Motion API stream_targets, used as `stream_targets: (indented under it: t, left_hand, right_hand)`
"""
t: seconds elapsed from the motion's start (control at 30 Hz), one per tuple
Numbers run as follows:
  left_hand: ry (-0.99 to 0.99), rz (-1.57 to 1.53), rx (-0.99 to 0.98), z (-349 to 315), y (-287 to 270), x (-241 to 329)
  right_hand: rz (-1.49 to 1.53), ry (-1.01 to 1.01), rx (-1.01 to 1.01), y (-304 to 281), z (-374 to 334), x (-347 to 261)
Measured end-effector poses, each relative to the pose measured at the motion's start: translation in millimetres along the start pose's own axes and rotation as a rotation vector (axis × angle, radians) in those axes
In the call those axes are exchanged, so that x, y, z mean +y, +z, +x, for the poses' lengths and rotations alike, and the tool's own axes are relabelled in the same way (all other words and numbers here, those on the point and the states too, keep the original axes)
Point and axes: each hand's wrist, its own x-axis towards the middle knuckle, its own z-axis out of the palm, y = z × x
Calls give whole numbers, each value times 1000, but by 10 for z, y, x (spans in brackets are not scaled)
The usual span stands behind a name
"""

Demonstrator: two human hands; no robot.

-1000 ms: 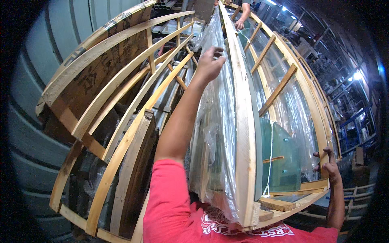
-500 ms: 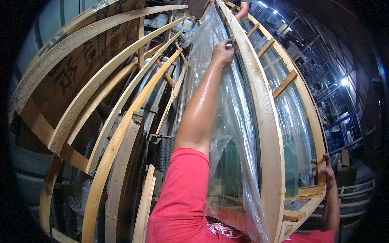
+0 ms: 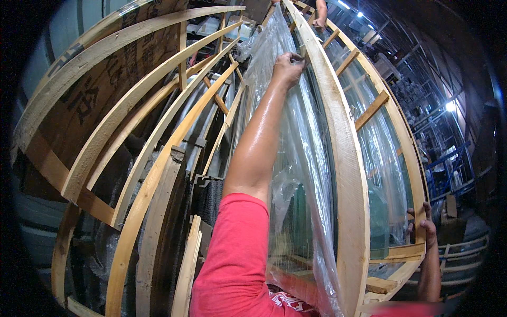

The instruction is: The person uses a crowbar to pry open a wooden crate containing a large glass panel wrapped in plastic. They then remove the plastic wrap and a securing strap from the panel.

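My left arm reaches forward over glass sheets (image 3: 298, 222) covered in clear plastic film (image 3: 264, 53). My left hand (image 3: 289, 70) is closed, its fingers curled beside the far part of a long pale wooden beam (image 3: 338, 127). What those fingertips grip is too hidden to tell. At the lower right, my right hand (image 3: 426, 222) is wrapped round the outer rail of the wooden frame (image 3: 414, 179). Behind that frame's short crosspieces (image 3: 372, 110) stands more film-covered glass (image 3: 377, 211).
Another person's hand (image 3: 319, 21) rests at the far end of the frame. More slatted wooden crates (image 3: 153, 195) and a brown board (image 3: 90, 105) stand to the left. Loose wood strips (image 3: 187, 269) lean near my left elbow. Blue metal racks (image 3: 449, 174) are at the right.
The other person's arm at the far end has shifted slightly right and now hangs straighter. My left hand has moved very slightly, and my right hand stays on the rail.
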Motion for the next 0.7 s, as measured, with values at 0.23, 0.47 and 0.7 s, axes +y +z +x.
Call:
stream_targets:
  t: [0.23,0.47,0.7]
  left_hand:
    - [106,-2,55,40,20,43]
    - [142,-229,23,108,27,-139]
    - [167,-12,113,155,66,91]
  right_hand:
    - [-56,-26,12,0,13,2]
    - [-358,-74,-20,11,-13,-134]
    - [-1654,-346,199,911,219,-1315]
